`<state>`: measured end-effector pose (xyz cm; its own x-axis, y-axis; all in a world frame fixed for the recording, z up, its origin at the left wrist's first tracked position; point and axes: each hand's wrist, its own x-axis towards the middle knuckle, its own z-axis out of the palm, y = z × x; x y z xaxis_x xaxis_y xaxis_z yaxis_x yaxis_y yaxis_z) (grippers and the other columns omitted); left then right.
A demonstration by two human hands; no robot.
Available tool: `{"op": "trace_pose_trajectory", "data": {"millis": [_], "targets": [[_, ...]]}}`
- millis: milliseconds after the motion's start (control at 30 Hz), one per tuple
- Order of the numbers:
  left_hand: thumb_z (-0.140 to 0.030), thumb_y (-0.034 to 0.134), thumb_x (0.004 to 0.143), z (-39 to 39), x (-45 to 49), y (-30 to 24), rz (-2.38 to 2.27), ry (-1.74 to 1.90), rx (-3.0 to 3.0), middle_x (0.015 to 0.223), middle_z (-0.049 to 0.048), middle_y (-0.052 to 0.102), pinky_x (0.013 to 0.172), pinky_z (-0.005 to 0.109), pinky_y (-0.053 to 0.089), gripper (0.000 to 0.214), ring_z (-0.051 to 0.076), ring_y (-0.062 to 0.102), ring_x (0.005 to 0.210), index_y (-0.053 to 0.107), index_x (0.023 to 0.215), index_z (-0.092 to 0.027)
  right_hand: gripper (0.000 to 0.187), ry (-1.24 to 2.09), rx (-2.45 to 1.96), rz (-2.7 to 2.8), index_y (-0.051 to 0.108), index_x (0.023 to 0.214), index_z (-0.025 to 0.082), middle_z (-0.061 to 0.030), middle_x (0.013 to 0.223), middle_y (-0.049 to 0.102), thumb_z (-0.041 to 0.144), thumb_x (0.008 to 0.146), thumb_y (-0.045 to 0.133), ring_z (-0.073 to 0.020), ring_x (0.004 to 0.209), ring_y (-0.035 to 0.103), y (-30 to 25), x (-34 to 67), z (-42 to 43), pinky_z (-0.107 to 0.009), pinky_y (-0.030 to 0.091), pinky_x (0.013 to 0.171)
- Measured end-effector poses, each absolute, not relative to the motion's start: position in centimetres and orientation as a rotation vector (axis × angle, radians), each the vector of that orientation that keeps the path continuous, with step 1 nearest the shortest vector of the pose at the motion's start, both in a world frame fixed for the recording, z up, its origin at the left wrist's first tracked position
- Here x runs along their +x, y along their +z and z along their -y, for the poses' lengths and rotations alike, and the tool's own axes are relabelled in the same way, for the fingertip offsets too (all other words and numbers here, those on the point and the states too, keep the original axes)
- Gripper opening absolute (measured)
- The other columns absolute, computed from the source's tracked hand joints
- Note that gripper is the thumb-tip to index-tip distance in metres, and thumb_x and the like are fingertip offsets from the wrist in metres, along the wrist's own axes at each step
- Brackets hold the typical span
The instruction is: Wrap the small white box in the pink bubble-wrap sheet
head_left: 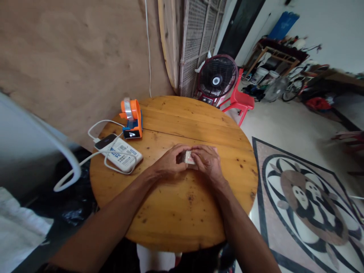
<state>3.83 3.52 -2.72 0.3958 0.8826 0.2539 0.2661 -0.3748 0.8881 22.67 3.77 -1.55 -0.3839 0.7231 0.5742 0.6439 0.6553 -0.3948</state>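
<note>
Both my hands meet at the middle of a round wooden table (176, 212). My left hand (170, 163) and my right hand (208, 162) have their fingers curled around a small pale box-like object (189, 157), which rests on the tabletop. Most of that object is hidden by my fingers, so its exact shape is unclear.
An orange tape dispenser (131, 118) stands at the table's far left. Beside it lie a white power bank (124, 155), a dark phone (105, 141) and a white cable (71, 167). Behind the table are a floor fan (217, 79) and a red plastic chair (239, 100).
</note>
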Motion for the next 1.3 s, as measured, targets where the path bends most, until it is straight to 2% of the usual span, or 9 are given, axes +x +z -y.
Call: {"op": "trace_pose_trajectory", "data": {"millis": [200,333,433,700,933,1100,1167,1300], "targets": [[-0.015,0.061,0.066,-3.3,3.9,-2.5,-0.995,0.982,1.826,0.124,0.0097,0.058,0.102,0.04,0.043,0.055,0.026,0.055,0.115,0.058,0.121,-0.019,0.014,0.265,-1.057,2.013,0.067,0.087,0.024,-0.0044,0.098,0.072,0.025,0.09,0.054,-0.02,0.093,0.066,-1.2,22.9,-3.7,-0.037,0.045,0.084],[-0.017,0.061,0.069,-3.1,3.9,-2.0,-1.026,0.94,1.819,0.125,0.0099,0.059,0.101,0.039,0.045,0.057,0.024,0.057,0.113,0.054,0.125,-0.016,0.009,0.297,-1.061,2.051,0.068,0.088,0.023,-0.0061,0.104,0.071,0.03,0.085,0.063,-0.022,0.099,0.065,-1.1,23.2,-3.6,-0.04,0.044,0.088],[-0.017,0.061,0.07,-3.0,3.9,-1.9,-1.053,0.927,1.804,0.128,0.0106,0.059,0.102,0.041,0.045,0.06,0.025,0.057,0.115,0.05,0.129,-0.016,0.013,0.227,-1.051,2.111,0.07,0.092,0.024,-0.0071,0.107,0.07,0.032,0.083,0.067,-0.0232,0.1,0.065,-1.4,23.1,-3.6,-0.041,0.044,0.089],[-0.015,0.061,0.068,-3.1,4.0,-2.2,-1.056,0.925,1.807,0.129,0.0108,0.059,0.105,0.044,0.042,0.06,0.026,0.055,0.119,0.052,0.127,-0.016,0.016,-0.022,-1.052,2.125,0.069,0.084,0.021,-0.0058,0.093,0.074,0.025,0.091,0.055,-0.0206,0.086,0.066,-1.8,22.1,-3.6,-0.038,0.042,0.08],[-0.019,0.06,0.068,-3.0,3.9,-1.7,-0.979,0.935,1.739,0.127,0.0118,0.06,0.101,0.043,0.045,0.057,0.027,0.057,0.115,0.054,0.125,-0.015,0.015,0.221,-1.141,2.004,0.064,0.083,0.022,-0.0053,0.092,0.072,0.025,0.092,0.052,-0.02,0.089,0.066,-1.7,22.4,-3.8,-0.036,0.043,0.079],[-0.021,0.061,0.071,-2.8,3.9,-1.8,-1.008,0.921,1.734,0.127,0.0105,0.06,0.101,0.042,0.045,0.057,0.025,0.058,0.115,0.052,0.127,-0.016,0.009,0.344,-1.079,2.01,0.068,0.087,0.023,-0.006,0.104,0.07,0.031,0.084,0.066,-0.0219,0.099,0.065,-1.3,23.1,-3.8,-0.04,0.044,0.089],[-0.019,0.061,0.071,-2.9,3.9,-2.2,-1.023,0.934,1.764,0.129,0.0099,0.059,0.102,0.042,0.044,0.058,0.025,0.057,0.116,0.051,0.129,-0.018,0.011,0.325,-1.063,2.06,0.07,0.09,0.024,-0.006,0.105,0.071,0.031,0.081,0.069,-0.0223,0.099,0.065,-1.3,23.0,-3.7,-0.04,0.044,0.09],[-0.018,0.063,0.072,-3.0,3.9,-3.0,-1.028,0.953,1.77,0.131,0.0113,0.058,0.103,0.042,0.044,0.065,0.025,0.057,0.118,0.045,0.134,-0.018,0.009,0.121,-1.029,2.125,0.07,0.089,0.023,-0.0054,0.1,0.073,0.029,0.086,0.065,-0.021,0.091,0.065,-1.1,22.5,-3.3,-0.039,0.043,0.083]]}}
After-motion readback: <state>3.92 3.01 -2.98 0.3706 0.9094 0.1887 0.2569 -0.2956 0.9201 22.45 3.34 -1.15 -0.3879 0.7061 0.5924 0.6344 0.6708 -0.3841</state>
